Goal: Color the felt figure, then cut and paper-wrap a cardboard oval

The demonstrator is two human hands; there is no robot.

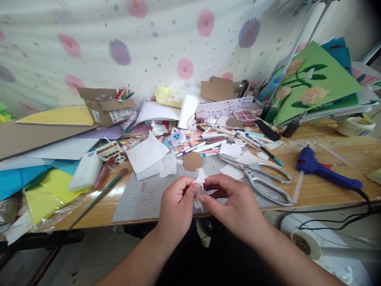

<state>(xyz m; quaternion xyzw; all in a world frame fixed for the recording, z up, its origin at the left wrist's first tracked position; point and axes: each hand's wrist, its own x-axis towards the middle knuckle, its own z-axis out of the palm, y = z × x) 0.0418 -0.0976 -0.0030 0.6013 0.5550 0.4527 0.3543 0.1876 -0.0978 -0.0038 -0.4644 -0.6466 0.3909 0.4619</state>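
Note:
Between my two hands, above the front edge of the grey cutting mat [131, 206], is a crumpled piece of white tissue paper [200, 174]. My left hand [178, 206] pinches it between thumb and curled fingers. From the other side, my right hand [235, 202] has its thumb and fingertips closed on the same paper; part of it is hidden by the fingers. Just beyond lies a round brown cardboard disc [193, 161]. White paper sheets [147, 155] rest on the mat to the left, and silver scissors [258, 174] lie at the right.
A blue hot glue gun [327, 169] lies at right, its cord hanging over the table edge. Pens and pencils [214, 141] are heaped behind the mat. A green-handled brush [98, 198], a white case [86, 171] and coloured paper [53, 194] lie left. A cardboard box [107, 107] stands behind.

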